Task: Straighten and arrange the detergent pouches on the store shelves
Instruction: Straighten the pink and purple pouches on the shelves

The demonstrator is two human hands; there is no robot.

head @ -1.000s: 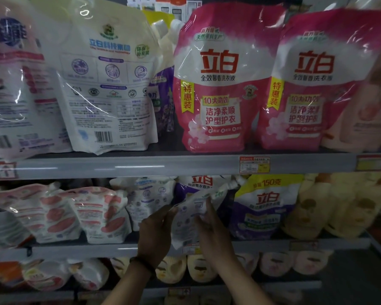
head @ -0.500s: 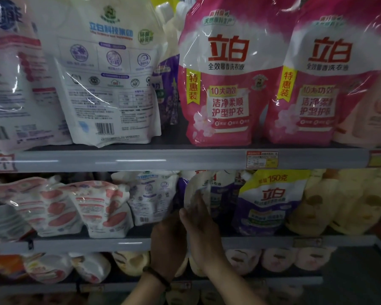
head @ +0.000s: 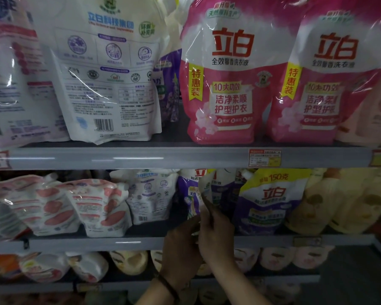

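Pouch, pale and turned edge-on, gripped by left hand and right hand.

You have one view, from the camera worn on your head. It faces the store shelving almost square on, tipped slightly downward, and stands close. The pink detergent pouches on the upper shelf fill the top half and run off the top edge. The middle shelf crosses the lower third, and the bottom shelf lies dim near the lower edge. Your left hand and right hand come up from the bottom edge near centre, gripping a white pouch turned edge-on to the lens. The far left is blurred.
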